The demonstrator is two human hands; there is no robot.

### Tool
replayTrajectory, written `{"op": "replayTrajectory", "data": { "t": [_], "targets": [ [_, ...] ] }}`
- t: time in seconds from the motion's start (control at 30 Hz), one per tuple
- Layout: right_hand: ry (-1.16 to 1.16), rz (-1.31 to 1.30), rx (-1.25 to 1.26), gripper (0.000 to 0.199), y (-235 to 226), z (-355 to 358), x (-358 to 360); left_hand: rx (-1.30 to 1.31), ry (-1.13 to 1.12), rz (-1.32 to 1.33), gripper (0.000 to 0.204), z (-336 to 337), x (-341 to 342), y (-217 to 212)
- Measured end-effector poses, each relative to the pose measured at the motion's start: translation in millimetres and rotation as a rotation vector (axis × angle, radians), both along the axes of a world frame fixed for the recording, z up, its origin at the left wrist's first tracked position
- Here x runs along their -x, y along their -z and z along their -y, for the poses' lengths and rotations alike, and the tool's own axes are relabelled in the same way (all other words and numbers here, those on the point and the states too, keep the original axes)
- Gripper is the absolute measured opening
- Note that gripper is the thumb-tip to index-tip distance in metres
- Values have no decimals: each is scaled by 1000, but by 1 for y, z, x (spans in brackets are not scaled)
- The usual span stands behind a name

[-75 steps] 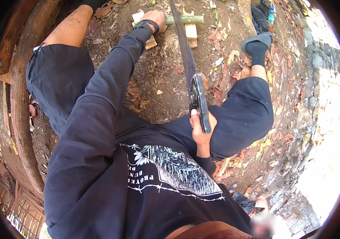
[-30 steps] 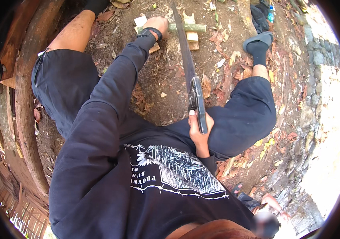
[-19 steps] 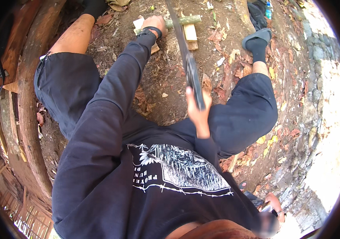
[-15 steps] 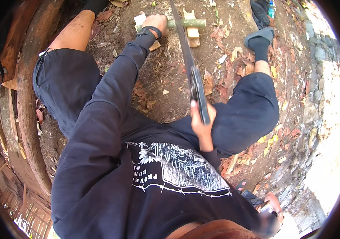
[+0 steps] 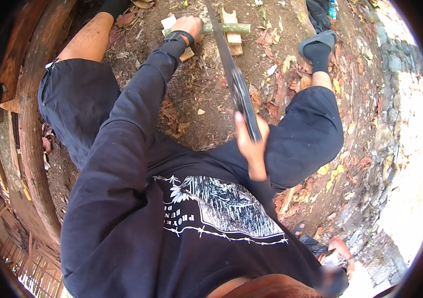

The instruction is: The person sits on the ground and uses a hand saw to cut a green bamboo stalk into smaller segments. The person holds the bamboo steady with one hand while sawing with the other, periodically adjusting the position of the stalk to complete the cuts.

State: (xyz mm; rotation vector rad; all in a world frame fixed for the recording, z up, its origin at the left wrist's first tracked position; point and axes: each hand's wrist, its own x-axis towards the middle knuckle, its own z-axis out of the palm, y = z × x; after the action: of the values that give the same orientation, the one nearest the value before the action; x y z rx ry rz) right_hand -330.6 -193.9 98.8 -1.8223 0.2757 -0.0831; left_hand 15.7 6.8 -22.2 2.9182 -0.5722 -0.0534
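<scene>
The stick [image 5: 239, 28] lies nine to three o'clock, left hand [image 5: 189, 27] clasped on it, right hand [image 5: 251, 141] farther off at five, gripping a saw [image 5: 228, 62] that crosses it toward eleven

White capital letters [image 5: 180, 217], partly hidden, stand on the black shirt [image 5: 117, 238].

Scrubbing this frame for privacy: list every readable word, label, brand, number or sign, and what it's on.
Black sweatshirt, chest: white block lettering beside a white printed picture; partly hidden, wording not copied here.
Saw handle: motion-blurred, no text can be made out.
Bottle, upper right: too small to read any label.
No other text or signs can be made out.
</scene>
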Motion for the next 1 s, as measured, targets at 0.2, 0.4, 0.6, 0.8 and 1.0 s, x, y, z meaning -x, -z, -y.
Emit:
{"op": "replayTrajectory", "data": {
  "t": [0.2,0.4,0.6,0.8,1.0],
  "targets": [
    [9,198,61,20,27,-32,-68,7,-127,-63,34,6,3,-15],
    [14,143,39,14,14,-19,11,-19,-54,-17,37,0,5,-8],
    [-45,263,86,27,33,-39,-90,59,-158,-62,37,3,9,-11],
    [-21,158,109,14,-6,-11,14,19,-188,-76,35,3,9,-10],
    [-108,317,136,20,31,-32,-107,152,-273,-18,30,-2,0,-5]
  ]
}}
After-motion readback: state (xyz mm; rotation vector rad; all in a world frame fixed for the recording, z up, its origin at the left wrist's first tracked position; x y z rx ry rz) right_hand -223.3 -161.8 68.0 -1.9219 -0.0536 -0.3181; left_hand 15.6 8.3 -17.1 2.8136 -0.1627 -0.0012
